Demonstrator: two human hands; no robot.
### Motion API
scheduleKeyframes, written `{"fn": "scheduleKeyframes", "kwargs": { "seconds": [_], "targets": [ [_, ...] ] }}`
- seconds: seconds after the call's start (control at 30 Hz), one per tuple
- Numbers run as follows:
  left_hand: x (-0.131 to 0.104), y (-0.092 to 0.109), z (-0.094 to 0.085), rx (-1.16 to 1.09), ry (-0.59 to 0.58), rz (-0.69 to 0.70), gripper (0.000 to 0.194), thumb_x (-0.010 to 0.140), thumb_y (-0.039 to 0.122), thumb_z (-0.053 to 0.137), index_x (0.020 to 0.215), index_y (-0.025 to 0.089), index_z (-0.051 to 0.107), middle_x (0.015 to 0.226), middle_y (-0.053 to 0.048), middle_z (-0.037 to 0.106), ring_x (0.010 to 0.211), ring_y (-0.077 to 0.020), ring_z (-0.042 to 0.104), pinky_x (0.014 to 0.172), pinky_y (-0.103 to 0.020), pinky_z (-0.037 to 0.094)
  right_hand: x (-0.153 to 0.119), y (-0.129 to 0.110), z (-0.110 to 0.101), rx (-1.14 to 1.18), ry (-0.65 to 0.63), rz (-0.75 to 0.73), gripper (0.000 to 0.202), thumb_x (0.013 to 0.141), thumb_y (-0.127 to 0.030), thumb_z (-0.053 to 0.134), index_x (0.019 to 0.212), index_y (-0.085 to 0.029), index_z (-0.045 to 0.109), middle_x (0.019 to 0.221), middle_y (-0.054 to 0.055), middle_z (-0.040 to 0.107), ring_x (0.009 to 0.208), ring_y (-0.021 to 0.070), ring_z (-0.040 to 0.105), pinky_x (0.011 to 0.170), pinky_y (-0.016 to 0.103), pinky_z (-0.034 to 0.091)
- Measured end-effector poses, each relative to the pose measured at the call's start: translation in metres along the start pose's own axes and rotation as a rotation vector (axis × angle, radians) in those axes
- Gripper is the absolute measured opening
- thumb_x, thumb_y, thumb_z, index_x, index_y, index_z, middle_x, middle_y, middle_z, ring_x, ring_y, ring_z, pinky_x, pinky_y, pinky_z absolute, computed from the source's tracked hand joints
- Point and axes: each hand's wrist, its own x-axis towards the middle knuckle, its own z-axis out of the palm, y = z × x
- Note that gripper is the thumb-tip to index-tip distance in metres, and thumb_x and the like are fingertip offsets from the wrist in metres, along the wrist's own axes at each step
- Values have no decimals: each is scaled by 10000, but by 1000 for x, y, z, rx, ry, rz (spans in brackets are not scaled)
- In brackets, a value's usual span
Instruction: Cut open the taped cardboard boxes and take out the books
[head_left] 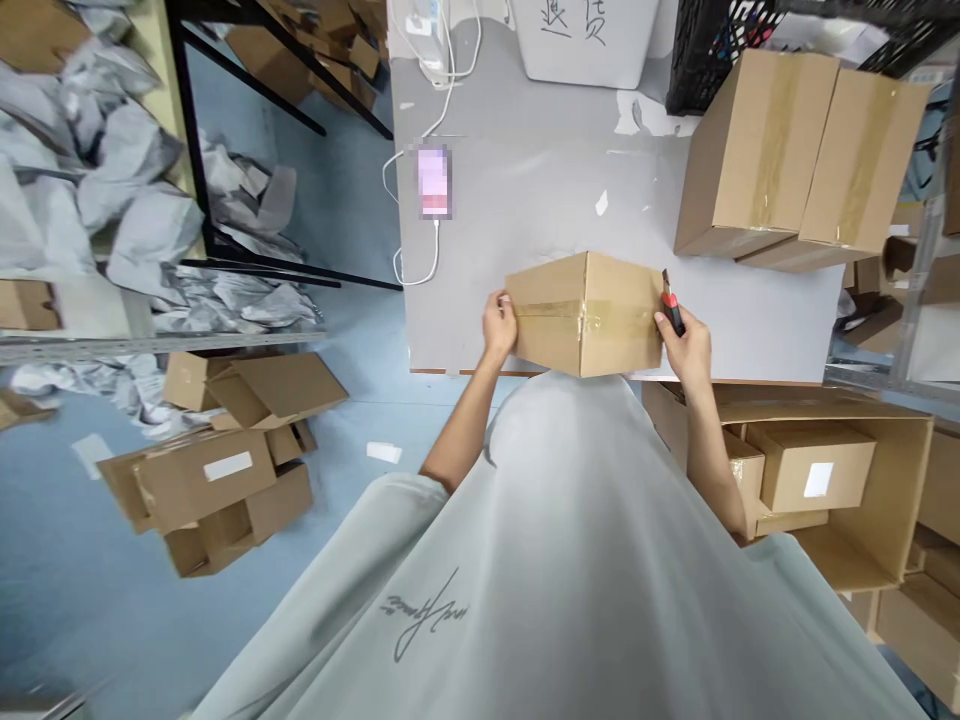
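Note:
A brown cardboard box [551, 322] with clear tape across it is tilted at the table's front edge, against my shirt. My left hand [500, 322] grips its left end with bent fingers. At the right end is my right hand [684, 338], closed around a red and black utility knife [673, 308] whose blade points up and away from me. The thumb of that hand lies near the box's right side.
Two taped boxes [780, 150] stand at the right of the grey table [525, 190], by a black crate [694, 60]. A white bin [585, 45] is at the back, a cabled phone [434, 182] at left. An open carton [892, 480] sits below right; cartons [202, 480] lie left on the floor.

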Motion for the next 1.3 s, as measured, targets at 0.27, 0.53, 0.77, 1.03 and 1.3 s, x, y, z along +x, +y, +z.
{"fn": "scheduleKeyframes", "kwargs": {
  "seconds": [0.27,0.53,0.77,1.03,1.3],
  "targets": [
    [-8,4,24,-112,-413,77,676,943,464,709,1547,162,664,1500,-225,757,1332,-361,766,1199,-581,593,-17,-74,-15,-414,116,-261,557,1165,-426,478,1680,-289,642,1492,177,772,1327,385,748,1127,589,610],
    [-13,41,-81,-123,-504,555,1092,886,487,894,1822,294,367,1848,-111,451,1718,-439,412,1444,-612,350,-37,-89,26,-480,100,-273,610,1175,-372,396,1767,-294,521,1533,202,722,1384,391,671,1173,641,555],
    [-8,54,-78,-124,-522,551,1075,885,530,898,1800,244,412,1807,-144,501,1708,-499,404,1455,-667,309,-40,-94,30,-478,112,-234,605,1165,-351,370,1733,-265,558,1546,215,705,1405,401,641,1199,665,520],
    [-13,71,-99,-101,-603,571,1051,910,458,830,1823,251,353,1865,-146,421,1727,-438,397,1432,-633,357,-65,-136,19,-517,227,23,561,1173,-466,409,1624,-202,612,1310,208,771,1233,384,736,1065,581,594],
    [12,97,-119,-269,-568,460,509,991,466,733,1466,286,716,1553,-99,725,1475,-316,676,1236,-518,584,-107,-184,51,-225,-105,68,598,1137,-538,497,1667,-264,541,1456,135,794,1193,340,800,1003,504,654]
  ]
}}
